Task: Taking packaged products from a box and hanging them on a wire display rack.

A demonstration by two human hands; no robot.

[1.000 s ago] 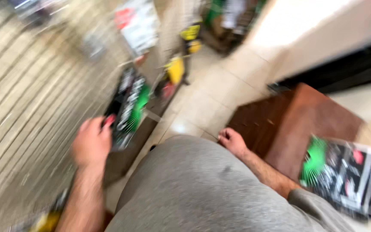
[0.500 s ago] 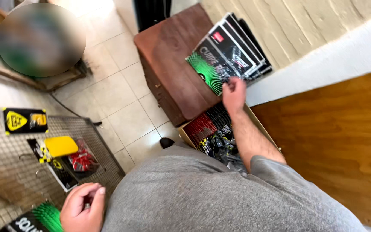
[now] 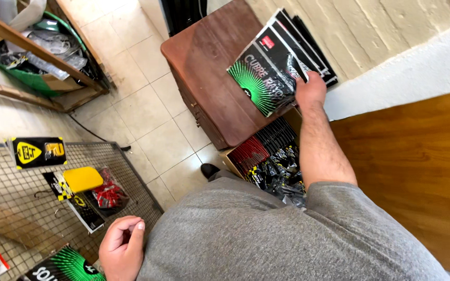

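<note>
My right hand (image 3: 311,89) grips the right edge of a flat black packet with a green starburst (image 3: 260,80). It is the top one of a fanned stack of like packets lying on a brown wooden cabinet (image 3: 207,62). My left hand (image 3: 122,247) is low at my side, fingers curled in with nothing in them, beside a wire grid rack (image 3: 6,208). A black-and-green packet (image 3: 63,266) hangs on the rack just left of that hand. My grey shirt hides the floor below me.
An open cardboard box (image 3: 266,156) of black, red and yellow packets stands on the tiled floor against the cabinet. Yellow-and-black packets (image 3: 37,151) and a yellow-topped packet (image 3: 82,179) hang on the rack. A wooden shelf with a green basin (image 3: 32,57) is upper left; a wooden surface (image 3: 417,171) is right.
My right hand has reached farther onto the stack and closed on the top packet. My left hand has stayed low by the rack, and the view has steadied.
</note>
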